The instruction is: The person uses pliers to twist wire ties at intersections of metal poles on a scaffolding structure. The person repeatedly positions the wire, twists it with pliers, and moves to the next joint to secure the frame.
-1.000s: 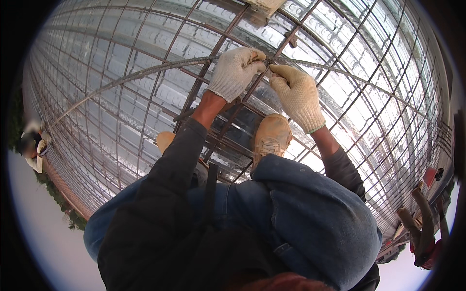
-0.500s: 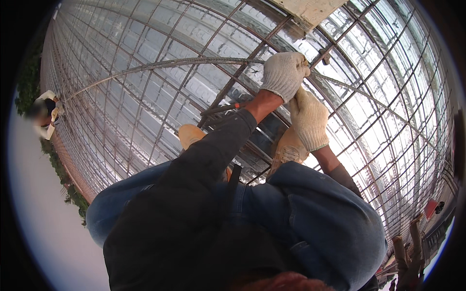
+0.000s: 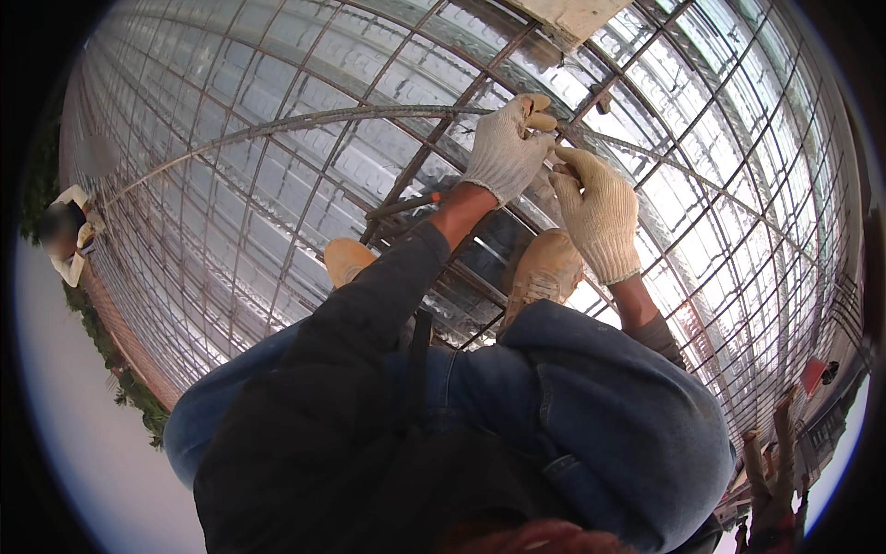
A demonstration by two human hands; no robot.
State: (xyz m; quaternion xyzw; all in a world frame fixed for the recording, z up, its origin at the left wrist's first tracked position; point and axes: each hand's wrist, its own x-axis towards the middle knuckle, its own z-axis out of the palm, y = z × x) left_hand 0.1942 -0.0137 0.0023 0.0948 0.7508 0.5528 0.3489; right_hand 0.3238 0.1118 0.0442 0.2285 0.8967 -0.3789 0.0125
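Both my hands wear off-white knitted gloves and meet above a mesh of steel reinforcing bars [image 3: 318, 164]. My left hand [image 3: 509, 148] is closed, its fingers curled at a crossing beside a long ribbed bar [image 3: 355, 113] that arches over the mesh. Just right of it and nearer, my right hand [image 3: 598, 210] is closed in a pinch, thumb and forefinger close to the left fingers. Whatever lies between the fingertips is too small to make out. Beneath my left forearm, a dark tool with an orange-red end [image 3: 436, 198] rests on the bars.
Shiny ribbed metal sheeting [image 3: 369, 235] lies under the mesh. My tan shoes [image 3: 544, 268] stand on the bars. A pale board [image 3: 581, 17] sits at the far edge, with a small dark lump [image 3: 602, 100] nearby. Another person [image 3: 69, 231] is at the far left.
My hands have drawn slightly apart. The left fingers have loosened from a tighter fist, and the right hand has turned so its thumb and forefinger show. The whole view has shifted slightly.
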